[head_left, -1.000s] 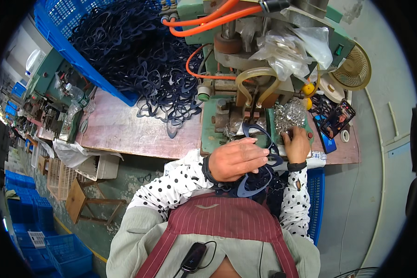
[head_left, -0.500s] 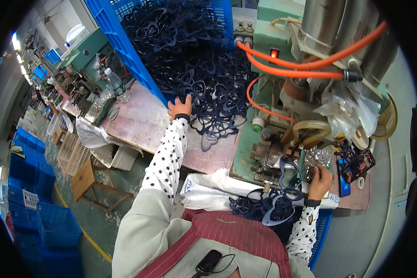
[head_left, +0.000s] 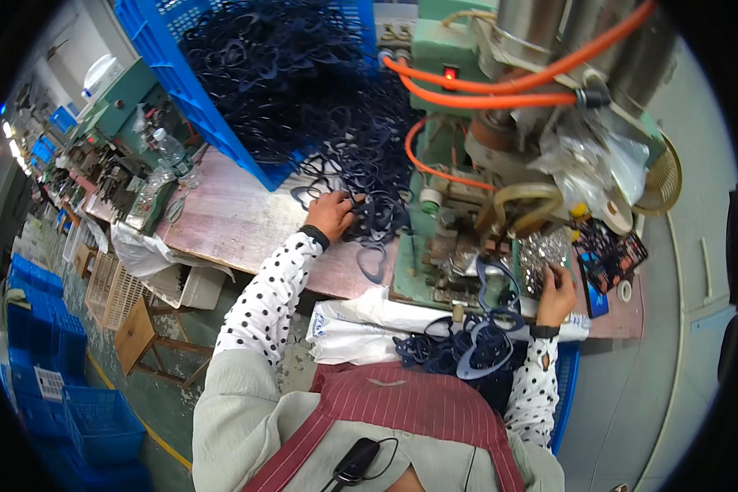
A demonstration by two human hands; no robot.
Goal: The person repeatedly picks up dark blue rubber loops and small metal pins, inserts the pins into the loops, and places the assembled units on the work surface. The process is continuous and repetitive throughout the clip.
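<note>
On the table, my left hand [head_left: 332, 215] lies at the near left edge of a spread of dark blue flat loops [head_left: 377, 176], many of them heart-shaped. Its bent fingers look apart and touch the loops; no single piece shows clearly in its grip. One heart-shaped loop [head_left: 371, 264] lies separately below it. My right hand [head_left: 557, 295] is at a tray of small shiny metal pieces [head_left: 541, 256], fingertips pinched together; whatever is between them is too small to make out. Left of that hand, a dark blue loop [head_left: 494, 287] hangs at the front of the green press [head_left: 418, 271].
A tipped blue crate [head_left: 258, 168] spills loops onto the table. Orange hoses [head_left: 500, 100] arch over the press. A white sack [head_left: 348, 328] and more dark loops [head_left: 488, 353] hang at the table's front edge. A phone [head_left: 615, 262] lies at the right, a wooden stool [head_left: 135, 336] at the left.
My left hand has moved from the crate's edge toward me over the loops, its fingers less spread. My right hand stays at the metal pieces. The whole view has shifted slightly.
</note>
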